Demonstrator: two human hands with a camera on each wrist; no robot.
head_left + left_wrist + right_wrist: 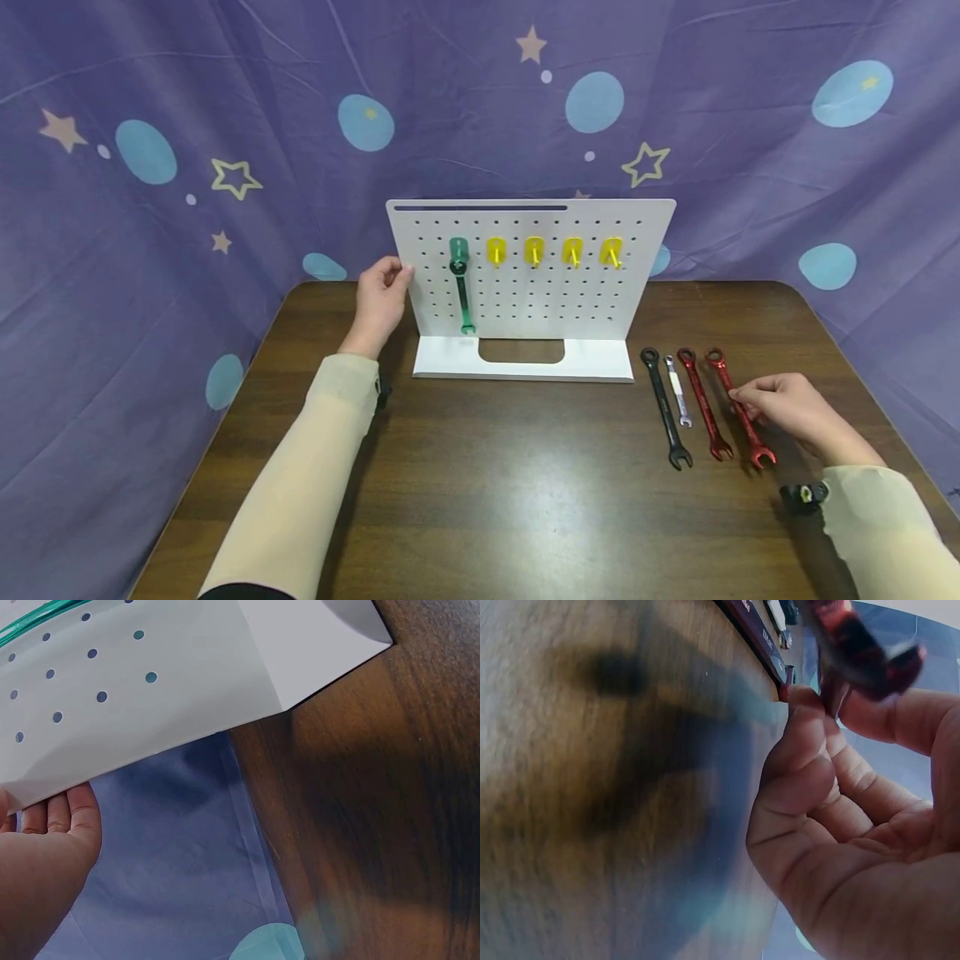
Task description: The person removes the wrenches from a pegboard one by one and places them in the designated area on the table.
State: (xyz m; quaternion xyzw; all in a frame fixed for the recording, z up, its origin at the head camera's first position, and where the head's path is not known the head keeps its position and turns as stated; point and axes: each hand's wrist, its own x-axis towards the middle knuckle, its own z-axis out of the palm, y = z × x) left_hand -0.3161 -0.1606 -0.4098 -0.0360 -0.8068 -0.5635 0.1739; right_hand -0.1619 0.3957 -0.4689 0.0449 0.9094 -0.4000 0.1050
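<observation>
My left hand grips the left edge of a white pegboard, thumb in front and fingers behind it. On the board's leftmost hook hangs a green wrench, its open end down. At the right of the table, my right hand pinches the shaft of the outermost red wrench between thumb and fingers. In the right wrist view this wrench is held close to the camera, above the wood. Left of it lie another red wrench, a small silver wrench and a black wrench.
Yellow hooks stick out in a row from the board beside the green one. The board's white base stands on the brown wooden table. A purple curtain with stars and dots hangs behind and at both sides.
</observation>
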